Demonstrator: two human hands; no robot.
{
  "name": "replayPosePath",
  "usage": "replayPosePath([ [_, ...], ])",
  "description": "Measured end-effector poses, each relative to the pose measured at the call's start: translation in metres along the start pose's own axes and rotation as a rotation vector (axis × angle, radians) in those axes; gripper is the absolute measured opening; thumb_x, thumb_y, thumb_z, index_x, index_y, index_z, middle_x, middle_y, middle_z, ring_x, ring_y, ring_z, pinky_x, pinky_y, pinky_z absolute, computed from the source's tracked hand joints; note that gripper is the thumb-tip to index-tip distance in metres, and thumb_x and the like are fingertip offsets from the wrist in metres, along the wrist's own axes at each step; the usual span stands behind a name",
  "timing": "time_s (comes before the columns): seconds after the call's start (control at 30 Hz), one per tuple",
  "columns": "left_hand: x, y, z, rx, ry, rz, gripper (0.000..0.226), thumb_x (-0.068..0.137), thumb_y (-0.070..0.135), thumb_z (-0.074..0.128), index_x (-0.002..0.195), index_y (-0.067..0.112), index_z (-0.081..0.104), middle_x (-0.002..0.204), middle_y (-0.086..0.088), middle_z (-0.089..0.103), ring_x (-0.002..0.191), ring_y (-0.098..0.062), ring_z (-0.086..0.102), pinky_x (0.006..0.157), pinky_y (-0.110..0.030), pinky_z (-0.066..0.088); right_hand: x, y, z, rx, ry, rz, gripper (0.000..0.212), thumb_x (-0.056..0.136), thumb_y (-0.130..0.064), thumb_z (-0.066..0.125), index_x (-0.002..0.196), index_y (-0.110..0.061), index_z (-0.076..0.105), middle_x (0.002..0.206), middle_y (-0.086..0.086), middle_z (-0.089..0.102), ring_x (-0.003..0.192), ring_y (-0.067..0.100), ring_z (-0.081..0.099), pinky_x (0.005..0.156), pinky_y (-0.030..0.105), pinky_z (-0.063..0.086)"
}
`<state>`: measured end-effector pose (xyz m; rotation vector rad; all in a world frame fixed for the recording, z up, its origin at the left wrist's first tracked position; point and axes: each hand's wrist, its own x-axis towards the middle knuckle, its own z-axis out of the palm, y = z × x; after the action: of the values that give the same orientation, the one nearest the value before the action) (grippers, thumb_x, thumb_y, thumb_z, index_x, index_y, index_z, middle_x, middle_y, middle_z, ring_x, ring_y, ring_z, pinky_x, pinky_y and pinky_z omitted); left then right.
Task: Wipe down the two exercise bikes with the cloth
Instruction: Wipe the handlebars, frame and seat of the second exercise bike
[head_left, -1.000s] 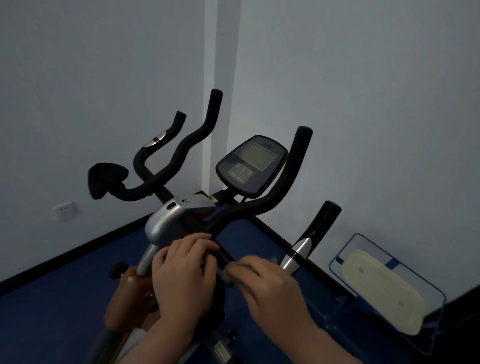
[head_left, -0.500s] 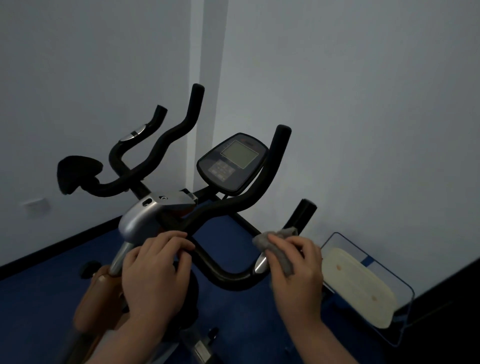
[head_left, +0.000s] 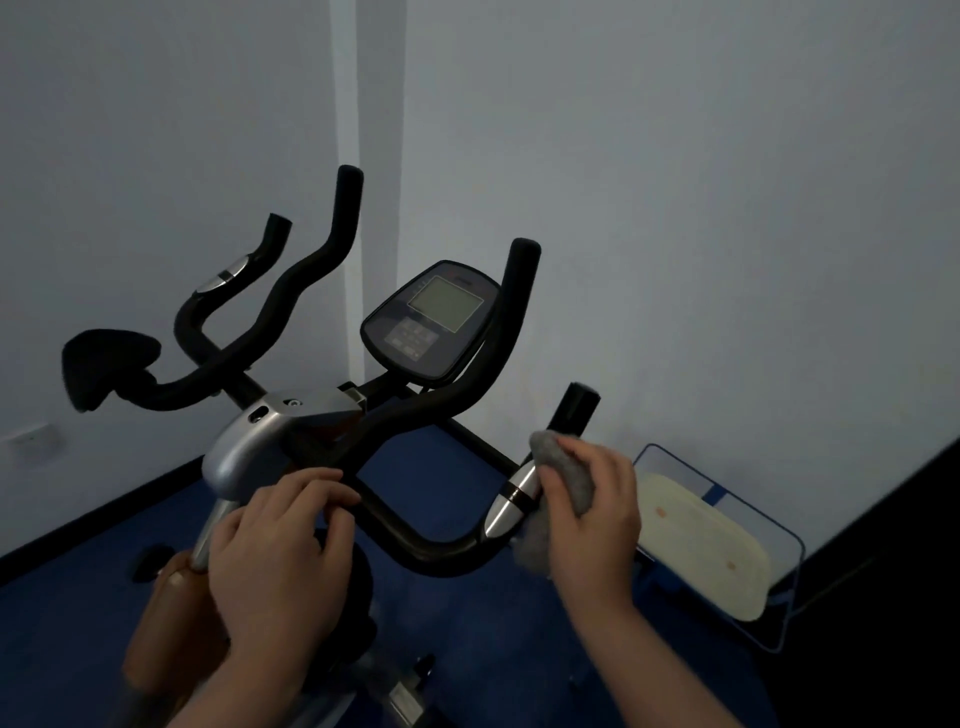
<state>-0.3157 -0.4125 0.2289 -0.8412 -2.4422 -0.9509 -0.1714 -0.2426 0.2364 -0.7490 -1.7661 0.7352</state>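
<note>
An exercise bike stands in front of me, with black curved handlebars (head_left: 441, 405), a silver stem housing (head_left: 249, 441) and a display console (head_left: 431, 322). My right hand (head_left: 592, 519) grips a grey cloth (head_left: 566, 467) wrapped around the right handle, beside its silver sensor section (head_left: 511, 499). Fingers of my left hand (head_left: 280, 551) curl over the handlebar's centre bar near the stem. The bike's lower frame is mostly hidden behind my arms.
White walls meet in a corner right behind the bike. The floor is blue (head_left: 467, 649). A blue-framed stand with a cream pad (head_left: 701, 540) sits on the floor at the right, near the wall. A wall socket (head_left: 34, 439) is at the left.
My right hand has carried the cloth from the centre of the bar out to the right handle and up along its silver section. The left hand has stayed on the centre bar.
</note>
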Motion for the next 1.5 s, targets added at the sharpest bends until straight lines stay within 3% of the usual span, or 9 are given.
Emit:
replayPosePath([
  [0.27, 0.001, 0.000, 0.001, -0.011, -0.018, -0.003, 0.029, 0.073, 0.012, 0.072, 0.078, 0.038, 0.061, 0.101, 0.018, 0.064, 0.085, -0.008, 0.054, 0.077, -0.026, 0.023, 0.046, -0.014, 0.008, 0.105, 0.184, 0.039, 0.029, 0.092, -0.007, 0.062, 0.120, -0.015, 0.064, 0.123, -0.002, 0.061, 0.117, 0.005, 0.054, 0.103, 0.020, 0.042],
  [0.47, 0.002, -0.002, 0.003, -0.016, -0.025, 0.007, 0.034, 0.070, 0.011, 0.075, 0.079, 0.040, 0.060, 0.099, 0.019, 0.062, 0.083, -0.008, 0.053, 0.077, -0.026, 0.023, 0.001, -0.009, 0.026, 0.167, 0.212, 0.122, 0.047, 0.093, -0.009, 0.060, 0.130, -0.037, 0.050, 0.144, -0.002, 0.049, 0.136, 0.007, 0.042, 0.106, 0.009, 0.032],
  [0.6, 0.002, -0.003, 0.004, -0.010, -0.025, 0.027, 0.031, 0.071, 0.010, 0.075, 0.079, 0.037, 0.062, 0.100, 0.017, 0.064, 0.083, -0.010, 0.057, 0.076, -0.026, 0.024, 0.029, -0.011, 0.022, 0.103, 0.219, 0.072, 0.051, 0.095, -0.019, 0.056, 0.143, -0.028, 0.041, 0.144, 0.001, 0.050, 0.132, 0.014, 0.048, 0.105, 0.030, 0.044],
  [0.7, 0.002, -0.004, 0.005, -0.008, -0.012, 0.031, 0.028, 0.073, 0.011, 0.073, 0.079, 0.037, 0.062, 0.100, 0.017, 0.064, 0.084, -0.008, 0.056, 0.077, -0.026, 0.024, 0.014, -0.006, 0.022, 0.074, 0.142, 0.052, 0.055, 0.095, -0.026, 0.052, 0.148, -0.028, 0.036, 0.148, -0.002, 0.045, 0.133, 0.018, 0.046, 0.101, 0.042, 0.049],
  [0.87, 0.002, -0.003, 0.006, 0.000, 0.015, 0.045, 0.020, 0.075, 0.018, 0.068, 0.080, 0.037, 0.064, 0.100, 0.019, 0.064, 0.083, -0.008, 0.058, 0.079, -0.025, 0.023, -0.045, 0.011, 0.012, -0.081, -0.103, -0.162, 0.046, 0.096, -0.023, 0.052, 0.142, -0.024, 0.046, 0.149, -0.024, 0.036, 0.141, 0.009, 0.033, 0.112, 0.028, 0.036],
  [0.97, 0.001, -0.004, 0.007, 0.003, 0.032, 0.061, 0.015, 0.083, 0.022, 0.061, 0.080, 0.036, 0.065, 0.100, 0.019, 0.065, 0.083, -0.007, 0.058, 0.080, -0.025, 0.025, -0.031, 0.003, -0.003, -0.248, -0.294, -0.313, 0.044, 0.095, -0.020, 0.058, 0.139, -0.022, 0.051, 0.142, -0.022, 0.043, 0.135, 0.004, 0.037, 0.113, 0.041, 0.034],
  [1.1, 0.000, -0.006, 0.007, -0.015, 0.037, 0.072, 0.021, 0.083, 0.033, 0.044, 0.081, 0.035, 0.065, 0.101, 0.019, 0.065, 0.086, -0.006, 0.057, 0.080, -0.029, 0.031, -0.013, -0.010, -0.025, -0.251, -0.700, -0.342, 0.045, 0.099, -0.052, 0.038, 0.139, -0.033, 0.046, 0.140, -0.029, 0.043, 0.135, -0.004, 0.030, 0.112, 0.038, 0.033],
  [1.33, 0.000, -0.007, 0.008, -0.033, 0.061, 0.071, 0.020, 0.084, 0.033, 0.044, 0.081, 0.033, 0.064, 0.100, 0.018, 0.064, 0.084, -0.007, 0.056, 0.079, -0.027, 0.030, -0.030, -0.017, 0.006, -0.322, -0.630, -0.414, 0.025, 0.098, -0.039, 0.045, 0.109, -0.026, 0.063, 0.110, -0.016, 0.062, 0.109, 0.001, 0.051, 0.113, 0.042, 0.029],
  [1.5, -0.001, -0.005, 0.006, -0.029, 0.060, 0.059, 0.020, 0.083, 0.032, 0.045, 0.080, 0.031, 0.065, 0.099, 0.017, 0.064, 0.084, -0.008, 0.057, 0.080, -0.026, 0.027, -0.020, -0.006, 0.015, -0.397, -0.599, -0.707, 0.027, 0.092, -0.045, 0.056, 0.101, -0.022, 0.068, 0.092, -0.009, 0.067, 0.090, 0.009, 0.060, 0.111, 0.034, 0.032],
])
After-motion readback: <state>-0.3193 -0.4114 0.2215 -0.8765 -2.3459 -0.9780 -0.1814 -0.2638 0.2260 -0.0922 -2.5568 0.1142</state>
